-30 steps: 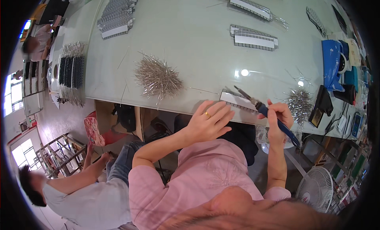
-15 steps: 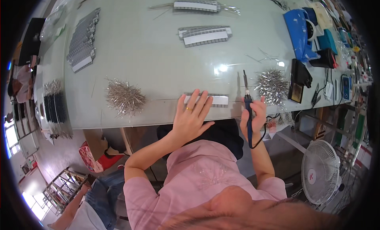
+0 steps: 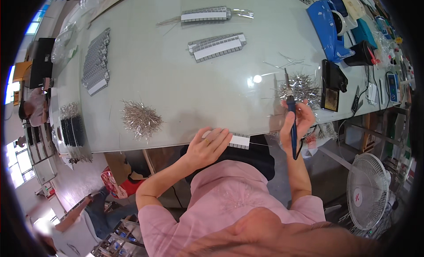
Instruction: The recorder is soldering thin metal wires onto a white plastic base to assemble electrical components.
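My left hand [image 3: 207, 146] lies flat with fingers spread on a white strip of small grey parts [image 3: 238, 141] at the near edge of the pale green table [image 3: 176, 80]. My right hand [image 3: 300, 124] is closed around a blue-handled soldering iron [image 3: 290, 120], held upright with its metal tip pointing away from me. Just beyond the tip sits a tangled heap of thin metal pins [image 3: 301, 87]. A thin wire sticks out of the strip toward my right hand.
A second pin heap [image 3: 141, 118] lies left of my left hand. More part strips [image 3: 216, 45] [image 3: 205, 15] [image 3: 95, 62] lie farther back. A blue device [image 3: 332, 29] and black box [image 3: 330, 84] sit right. A white fan [image 3: 369, 190] stands on the floor right; another person [image 3: 70, 226] sits lower left.
The view has swung right. My left hand has stayed pressed on the strip. My right hand has turned the soldering iron from slanted to upright, near the right pin heap.
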Demonstrator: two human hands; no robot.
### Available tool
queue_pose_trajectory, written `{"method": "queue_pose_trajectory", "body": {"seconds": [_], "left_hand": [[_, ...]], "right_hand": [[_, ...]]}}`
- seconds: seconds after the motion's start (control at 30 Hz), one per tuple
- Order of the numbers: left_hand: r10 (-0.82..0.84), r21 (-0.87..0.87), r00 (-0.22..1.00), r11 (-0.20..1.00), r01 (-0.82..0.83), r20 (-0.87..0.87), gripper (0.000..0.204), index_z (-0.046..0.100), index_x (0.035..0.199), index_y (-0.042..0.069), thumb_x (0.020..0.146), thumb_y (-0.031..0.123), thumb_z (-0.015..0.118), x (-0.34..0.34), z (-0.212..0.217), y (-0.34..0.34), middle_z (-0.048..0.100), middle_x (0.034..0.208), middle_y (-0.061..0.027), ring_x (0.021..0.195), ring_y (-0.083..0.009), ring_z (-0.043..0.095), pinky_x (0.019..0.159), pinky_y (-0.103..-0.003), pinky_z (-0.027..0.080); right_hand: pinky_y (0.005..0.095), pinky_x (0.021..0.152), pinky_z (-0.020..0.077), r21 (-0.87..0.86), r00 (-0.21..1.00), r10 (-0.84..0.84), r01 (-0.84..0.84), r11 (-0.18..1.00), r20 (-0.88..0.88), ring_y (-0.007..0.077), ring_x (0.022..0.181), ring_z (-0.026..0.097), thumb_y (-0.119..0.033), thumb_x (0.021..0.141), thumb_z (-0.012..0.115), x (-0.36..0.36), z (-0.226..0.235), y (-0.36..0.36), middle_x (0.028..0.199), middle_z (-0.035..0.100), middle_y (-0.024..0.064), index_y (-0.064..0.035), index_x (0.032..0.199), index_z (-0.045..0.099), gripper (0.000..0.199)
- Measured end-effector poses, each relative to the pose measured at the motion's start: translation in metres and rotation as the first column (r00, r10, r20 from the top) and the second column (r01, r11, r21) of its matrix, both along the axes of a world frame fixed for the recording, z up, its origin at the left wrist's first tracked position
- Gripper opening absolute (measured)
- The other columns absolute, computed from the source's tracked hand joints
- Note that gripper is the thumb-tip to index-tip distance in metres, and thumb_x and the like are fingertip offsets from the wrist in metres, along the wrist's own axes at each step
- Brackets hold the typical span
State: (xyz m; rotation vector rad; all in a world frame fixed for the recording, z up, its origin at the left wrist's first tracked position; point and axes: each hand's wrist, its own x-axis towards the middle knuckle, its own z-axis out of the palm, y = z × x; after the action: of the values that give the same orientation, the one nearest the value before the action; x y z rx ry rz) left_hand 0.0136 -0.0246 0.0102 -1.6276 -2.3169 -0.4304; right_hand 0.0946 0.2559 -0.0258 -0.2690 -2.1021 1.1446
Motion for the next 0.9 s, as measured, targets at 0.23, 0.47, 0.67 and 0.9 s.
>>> {"method": "queue_pose_trajectory", "body": {"seconds": [0.23, 0.47, 0.67, 0.9], "left_hand": [[0.005, 0.108, 0.989, 0.994, 0.011, -0.148, 0.028, 0.070, 0.109, 0.009, 0.081, 0.006, 0.066, -0.135, 0.042, 0.041, 0.070, 0.105, -0.0036, 0.099, -0.0203, 0.066, 0.091, -0.040, 0.049], [0.144, 0.245, 0.958, 0.966, -0.081, -0.249, 0.022, 0.070, 0.105, 0.012, 0.083, 0.012, 0.068, -0.290, 0.016, 0.102, 0.070, 0.097, -0.0005, 0.093, -0.0190, 0.065, 0.086, -0.037, 0.049], [0.176, 0.126, 0.953, 0.981, -0.148, -0.247, 0.032, 0.064, 0.117, 0.009, 0.086, 0.017, 0.066, -0.284, -0.004, 0.103, 0.064, 0.121, -0.0074, 0.114, -0.0246, 0.058, 0.096, -0.041, 0.044], [0.158, -0.029, 0.983, 0.987, -0.156, 0.096, 0.050, 0.054, 0.135, 0.008, 0.087, 0.020, 0.065, -0.175, 0.003, 0.088, 0.052, 0.140, -0.0119, 0.133, -0.0312, 0.044, 0.111, -0.054, 0.027]], "right_hand": [[0.0472, 0.120, 0.0180, -0.107, 0.988, -0.126, 0.116, 0.987, -0.091, 0.0247, 0.097, 0.067, -0.001, 0.094, 0.051, -0.005, -0.003, 0.012, 0.105, 0.058, 0.0128, -0.0011, 0.119, 0.042, 0.026], [0.0507, 0.116, 0.0237, -0.028, 0.980, -0.162, 0.160, 0.987, -0.114, 0.0230, 0.092, 0.064, -0.001, 0.090, 0.060, -0.009, 0.000, 0.009, 0.096, 0.062, 0.0122, -0.0034, 0.109, 0.053, 0.021], [0.0501, 0.120, 0.0137, -0.014, 0.995, -0.086, 0.085, 0.996, -0.047, 0.0204, 0.092, 0.068, -0.008, 0.095, 0.057, -0.005, 0.000, 0.009, 0.097, 0.059, 0.0090, -0.0036, 0.113, 0.045, 0.022], [0.0521, 0.120, 0.0129, 0.022, 0.998, -0.053, 0.053, 0.998, -0.025, 0.0206, 0.093, 0.068, -0.009, 0.096, 0.056, -0.004, -0.002, 0.009, 0.100, 0.064, 0.0124, -0.0031, 0.116, 0.041, 0.026]]}}
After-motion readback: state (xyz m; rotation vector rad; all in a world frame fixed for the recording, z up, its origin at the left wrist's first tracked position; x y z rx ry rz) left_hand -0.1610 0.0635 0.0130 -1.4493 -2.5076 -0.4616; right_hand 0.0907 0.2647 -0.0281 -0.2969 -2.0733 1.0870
